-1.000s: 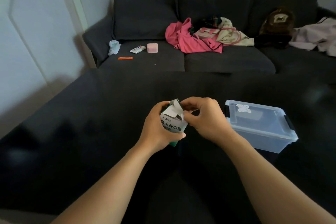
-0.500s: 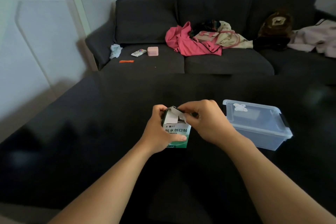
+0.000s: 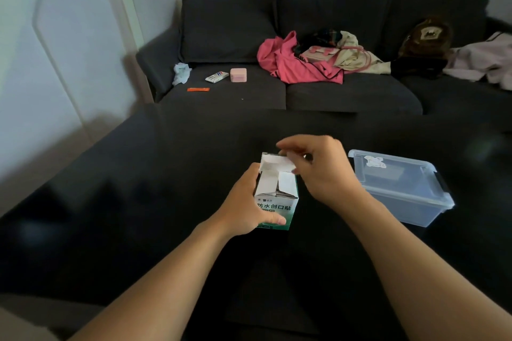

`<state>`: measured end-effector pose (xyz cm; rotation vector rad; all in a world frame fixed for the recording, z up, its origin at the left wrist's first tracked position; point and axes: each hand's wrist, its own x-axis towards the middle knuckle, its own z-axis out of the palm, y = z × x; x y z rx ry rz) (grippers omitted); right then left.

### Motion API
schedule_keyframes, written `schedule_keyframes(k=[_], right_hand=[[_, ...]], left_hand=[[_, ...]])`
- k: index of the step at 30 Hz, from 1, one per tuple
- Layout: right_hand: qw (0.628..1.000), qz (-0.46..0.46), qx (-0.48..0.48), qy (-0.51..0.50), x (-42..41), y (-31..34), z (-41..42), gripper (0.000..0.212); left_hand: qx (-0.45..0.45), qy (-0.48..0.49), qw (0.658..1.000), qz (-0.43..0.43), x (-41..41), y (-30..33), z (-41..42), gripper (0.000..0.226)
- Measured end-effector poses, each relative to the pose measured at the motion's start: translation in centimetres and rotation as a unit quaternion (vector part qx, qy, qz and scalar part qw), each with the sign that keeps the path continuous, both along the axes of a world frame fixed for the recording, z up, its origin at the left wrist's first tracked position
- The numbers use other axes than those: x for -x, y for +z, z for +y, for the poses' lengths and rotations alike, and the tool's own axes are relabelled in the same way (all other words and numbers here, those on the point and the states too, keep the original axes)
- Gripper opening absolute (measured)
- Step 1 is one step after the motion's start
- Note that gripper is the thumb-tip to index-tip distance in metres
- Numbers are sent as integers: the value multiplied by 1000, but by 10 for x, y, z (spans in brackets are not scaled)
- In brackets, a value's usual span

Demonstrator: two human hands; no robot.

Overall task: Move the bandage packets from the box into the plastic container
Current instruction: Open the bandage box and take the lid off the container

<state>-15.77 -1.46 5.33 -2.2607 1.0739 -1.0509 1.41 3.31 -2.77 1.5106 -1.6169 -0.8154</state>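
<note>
My left hand [image 3: 243, 209] gripping the green-and-white cardboard bandage box [image 3: 277, 196], my right hand [image 3: 318, 171] pinching its top flap, lidded clear plastic container [image 3: 401, 188] just right of that pinch

1. The left hand [image 3: 246, 207] wraps around the side of the box [image 3: 277, 199], thumb across its front face, forearm bare.
2. The right hand [image 3: 321, 171] hovers over the box top, fingers curled, pinching the raised white flap [image 3: 278, 165].
</note>
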Motion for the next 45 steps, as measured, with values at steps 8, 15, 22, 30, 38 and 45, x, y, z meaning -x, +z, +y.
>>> schedule_keyframes(k=[8,15,22,30,38,45], right_hand=[[974,-119,-187,45,2,-24,-9,59],[969,-16,-234,-84,1,-30,-3,91],[917,-126,-368,-87,-5,-34,-9,30],[962,-24,-79,-259,60,1,-25,42],[859,24,-273,-432,154,-39,-43,52],[907,14,-263,-330,160,-40,-29,33]], left_hand=[[-132,45,975,173,3,20,8,48],[-80,63,978,183,17,17,7,44],[-51,239,932,266,36,20,6,40],[78,342,889,294,33,39,3,66],[210,3,971,-116,114,37,23,33],[-128,178,967,-130,145,23,-27,60]])
